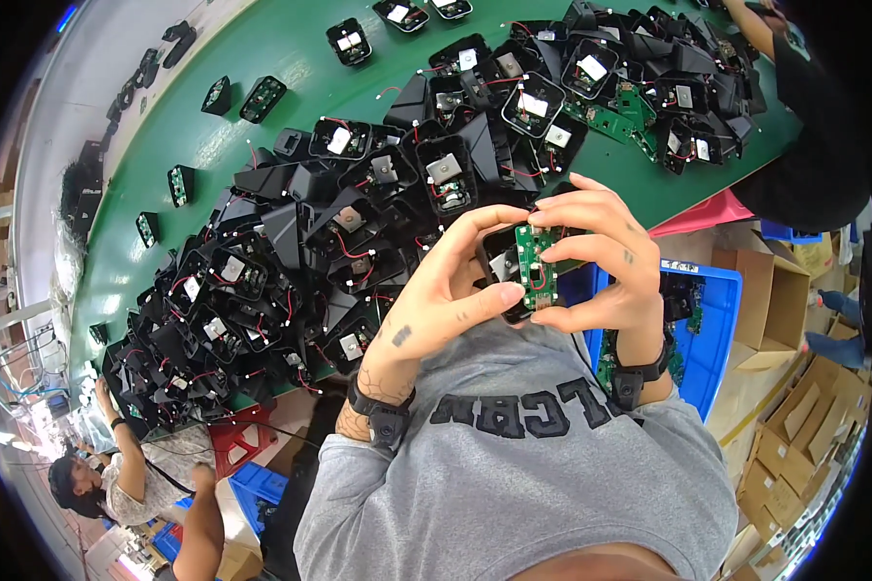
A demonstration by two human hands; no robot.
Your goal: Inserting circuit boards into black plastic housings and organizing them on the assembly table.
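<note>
In front of my chest, both hands hold a small black plastic housing (501,263) and a green circuit board (536,259) with red wire on it. The board sits at the housing's opening; whether it is fully seated I cannot tell. My left hand (446,290) wraps the housing's left side, its thumb pressing near the board's lower left edge. Fingers of my right hand (606,254) curl around the board's right side, with fingertips at its top, middle and bottom. Much of the housing is hidden behind the hands and board.
A large heap of black housings (444,174) with red wires covers the green table (300,44). Loose green boards (606,121) lie at the far right. A blue bin (717,329) with boards stands beside my right arm. Co-workers are at left (131,474) and upper right (814,116).
</note>
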